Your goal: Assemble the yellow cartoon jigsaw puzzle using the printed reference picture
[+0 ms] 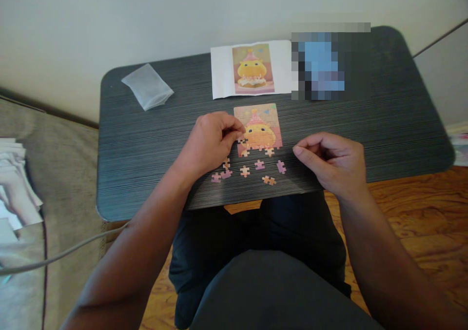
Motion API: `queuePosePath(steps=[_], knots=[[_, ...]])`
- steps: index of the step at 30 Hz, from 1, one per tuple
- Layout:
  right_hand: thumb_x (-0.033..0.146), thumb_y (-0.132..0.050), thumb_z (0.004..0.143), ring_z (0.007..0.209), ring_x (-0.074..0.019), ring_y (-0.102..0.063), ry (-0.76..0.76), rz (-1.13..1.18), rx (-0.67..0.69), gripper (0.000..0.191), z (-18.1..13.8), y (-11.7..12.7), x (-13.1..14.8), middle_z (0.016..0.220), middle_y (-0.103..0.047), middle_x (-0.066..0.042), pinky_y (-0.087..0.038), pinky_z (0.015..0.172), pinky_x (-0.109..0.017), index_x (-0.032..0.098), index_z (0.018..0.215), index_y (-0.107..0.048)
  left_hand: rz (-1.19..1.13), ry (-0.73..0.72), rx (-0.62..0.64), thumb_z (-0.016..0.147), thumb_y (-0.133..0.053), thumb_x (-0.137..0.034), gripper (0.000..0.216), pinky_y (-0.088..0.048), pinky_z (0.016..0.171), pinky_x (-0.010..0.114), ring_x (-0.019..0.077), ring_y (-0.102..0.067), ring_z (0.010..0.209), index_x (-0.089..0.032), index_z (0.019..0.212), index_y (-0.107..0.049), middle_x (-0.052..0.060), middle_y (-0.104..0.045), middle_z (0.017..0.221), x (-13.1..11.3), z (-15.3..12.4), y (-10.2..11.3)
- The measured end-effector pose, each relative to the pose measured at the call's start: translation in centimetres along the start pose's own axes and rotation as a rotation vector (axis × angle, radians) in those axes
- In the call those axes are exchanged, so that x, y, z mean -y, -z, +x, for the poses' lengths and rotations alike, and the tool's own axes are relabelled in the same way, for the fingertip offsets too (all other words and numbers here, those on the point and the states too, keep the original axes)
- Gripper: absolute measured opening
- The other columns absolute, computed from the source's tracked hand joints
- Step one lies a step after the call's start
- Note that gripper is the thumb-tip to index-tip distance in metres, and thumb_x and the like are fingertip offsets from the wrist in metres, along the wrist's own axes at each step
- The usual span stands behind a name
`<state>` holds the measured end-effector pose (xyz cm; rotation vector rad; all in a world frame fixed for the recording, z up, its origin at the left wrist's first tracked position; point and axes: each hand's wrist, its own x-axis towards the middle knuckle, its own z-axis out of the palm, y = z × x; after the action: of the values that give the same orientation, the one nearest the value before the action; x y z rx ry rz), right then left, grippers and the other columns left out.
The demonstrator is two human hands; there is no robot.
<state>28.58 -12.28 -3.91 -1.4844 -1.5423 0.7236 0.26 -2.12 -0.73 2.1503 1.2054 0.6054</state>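
Observation:
A partly assembled jigsaw puzzle (pixel 260 132) lies on the dark table, showing a yellow cartoon figure in a pink party hat. Its lower edge is uneven. At its left edge, my left hand (pixel 214 140) pinches a small puzzle piece (pixel 242 139) between thumb and forefinger. My right hand (pixel 332 162) hovers to the right of the puzzle, thumb and forefinger pressed together with no piece showing between them. Several loose pieces lie below the puzzle, among them a yellowish piece (pixel 244 171), a pink piece (pixel 281 166) and an orange-brown pair (pixel 269 180).
Behind the puzzle lies a white sheet (pixel 223 74) printed with the same picture. A blurred-out blue item (pixel 320 62) is to its right. A translucent plastic bag (pixel 148 87) rests at the back left of the table (pixel 383 125). A grey cable (pixel 73 249) runs at left.

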Motion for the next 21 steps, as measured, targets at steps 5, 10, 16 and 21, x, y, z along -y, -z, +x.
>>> queuePosePath(steps=[5,10,16,21], knots=[[0.028,-0.086,0.094,0.056,-0.0104,-0.047,0.009,0.003,-0.007,0.006,0.04,-0.03,0.01,0.068,-0.064,0.003,-0.032,0.049,-0.03,0.028,0.09,-0.082,-0.018,0.006,-0.003,0.094,-0.068,-0.011,0.018,-0.058,0.09,0.037,0.0193,-0.073,0.089,-0.016,0.095,-0.085,0.007,-0.084,0.099,0.1,0.1,-0.15],[0.028,-0.085,0.094,0.055,-0.0104,-0.046,0.009,0.001,-0.002,0.006,0.09,-0.04,0.17,0.067,-0.064,0.003,-0.031,0.049,-0.03,0.027,0.089,-0.082,-0.019,0.001,-0.004,0.094,-0.068,-0.011,0.017,-0.058,0.091,0.037,0.0194,-0.073,0.089,-0.016,0.095,-0.084,0.007,-0.083,0.099,0.18,0.12,-0.26],[0.028,-0.084,0.095,0.055,-0.0112,-0.047,0.003,0.001,-0.004,0.006,0.12,-0.04,0.26,0.067,-0.064,0.002,-0.032,0.049,-0.03,0.027,0.089,-0.082,-0.044,-0.01,-0.02,0.094,-0.068,-0.009,0.016,-0.057,0.086,0.035,0.0177,-0.072,0.085,-0.014,0.093,-0.084,0.007,-0.083,0.098,0.38,0.15,-0.37],[0.028,-0.084,0.095,0.056,-0.0114,-0.047,0.003,0.0,-0.002,0.006,0.13,0.0,0.23,0.067,-0.065,0.002,-0.033,0.049,-0.03,0.027,0.089,-0.082,-0.06,-0.013,-0.029,0.093,-0.069,-0.009,0.016,-0.054,0.08,0.033,0.0168,-0.07,0.082,-0.014,0.095,-0.084,0.005,-0.083,0.094,0.35,0.08,-0.39]])
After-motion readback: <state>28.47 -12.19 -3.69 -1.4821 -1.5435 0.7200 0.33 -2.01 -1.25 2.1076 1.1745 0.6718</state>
